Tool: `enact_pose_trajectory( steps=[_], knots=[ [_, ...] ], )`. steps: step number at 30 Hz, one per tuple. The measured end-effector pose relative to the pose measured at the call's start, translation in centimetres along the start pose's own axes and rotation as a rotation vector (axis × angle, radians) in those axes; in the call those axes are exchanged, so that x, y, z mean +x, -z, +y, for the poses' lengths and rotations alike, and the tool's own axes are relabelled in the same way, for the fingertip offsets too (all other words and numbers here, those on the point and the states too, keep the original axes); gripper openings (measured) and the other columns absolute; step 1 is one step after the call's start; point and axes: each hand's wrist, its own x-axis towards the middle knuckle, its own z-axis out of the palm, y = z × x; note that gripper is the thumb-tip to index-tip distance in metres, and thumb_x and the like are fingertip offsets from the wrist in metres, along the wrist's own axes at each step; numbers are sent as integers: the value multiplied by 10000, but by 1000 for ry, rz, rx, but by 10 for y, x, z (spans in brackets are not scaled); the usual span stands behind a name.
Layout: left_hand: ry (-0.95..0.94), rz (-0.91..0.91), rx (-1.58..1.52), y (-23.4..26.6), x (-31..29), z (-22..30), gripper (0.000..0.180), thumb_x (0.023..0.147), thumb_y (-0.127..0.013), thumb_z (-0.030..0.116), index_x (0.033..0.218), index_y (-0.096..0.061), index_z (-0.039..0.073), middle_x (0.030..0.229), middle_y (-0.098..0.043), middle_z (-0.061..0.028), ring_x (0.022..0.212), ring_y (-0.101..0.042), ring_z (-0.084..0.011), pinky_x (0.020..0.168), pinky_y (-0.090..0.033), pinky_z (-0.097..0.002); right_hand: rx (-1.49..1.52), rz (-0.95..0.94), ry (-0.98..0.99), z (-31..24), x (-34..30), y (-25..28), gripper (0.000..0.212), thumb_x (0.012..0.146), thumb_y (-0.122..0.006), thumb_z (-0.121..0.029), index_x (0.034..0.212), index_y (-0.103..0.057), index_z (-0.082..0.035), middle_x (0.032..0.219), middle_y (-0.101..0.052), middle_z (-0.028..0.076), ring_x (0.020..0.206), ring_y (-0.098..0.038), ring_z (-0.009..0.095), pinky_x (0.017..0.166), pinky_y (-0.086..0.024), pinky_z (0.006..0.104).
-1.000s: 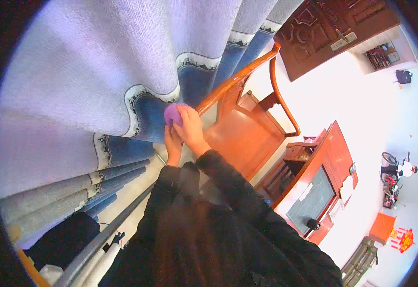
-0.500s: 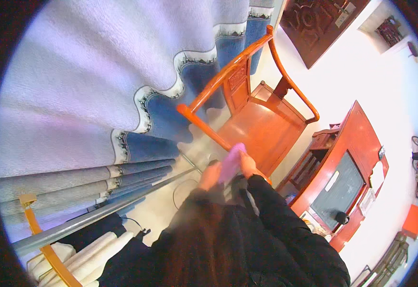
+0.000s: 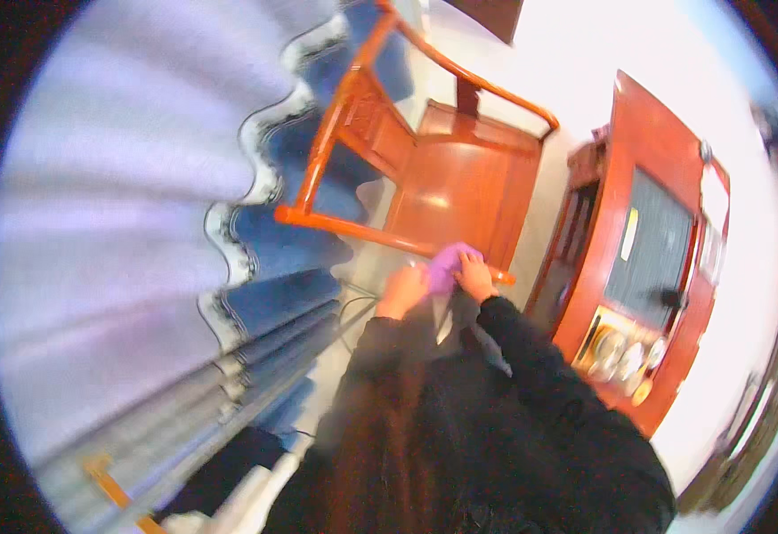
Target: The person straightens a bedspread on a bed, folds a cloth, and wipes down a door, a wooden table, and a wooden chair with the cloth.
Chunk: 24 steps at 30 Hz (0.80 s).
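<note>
A purple cloth [image 3: 447,266], soft and bunched, is between my two hands just in front of the wooden chair [image 3: 460,191]. My right hand [image 3: 475,278] grips its right side with curled fingers. On the other side, my left hand [image 3: 404,290] has its fingertips at the cloth's left edge, closed and somewhat blurred. The cloth overlaps the near armrest [image 3: 380,235] of the chair; whether it touches the wood I cannot tell.
Grey and blue curtains [image 3: 140,222] hang along the left. To the right stands a reddish wooden desk [image 3: 620,125] with a tray of cups [image 3: 616,356]. A metal rail [image 3: 255,392] and a yellow hanger [image 3: 113,485] are at lower left.
The view has turned, so the chair and desk sit further left and higher. Between my hands, the purple cloth has gone from hanging long to a rounder bunch.
</note>
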Motion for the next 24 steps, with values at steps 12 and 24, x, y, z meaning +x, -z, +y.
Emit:
enact_pose_trajectory(
  steps=[12,24],
  knots=[
    [497,625,185,134,-93,-105,300,949,-582,271,1062,-639,0,981,-679,-244,927,-635,-451,794,-486,-488,295,119,426,-222,121,2,639,727,-745,-140,1316,-512,-52,1065,-624,146,1000,-621,355,885,-490,465],
    [-51,-347,408,-28,48,-49,240,930,-559,246,986,-630,23,884,-678,-257,880,-649,-458,779,-499,-566,59,240,161,0,28,-28,155,870,-549,-142,999,-609,-80,916,-635,109,894,-654,322,753,-525,444]
  ],
)
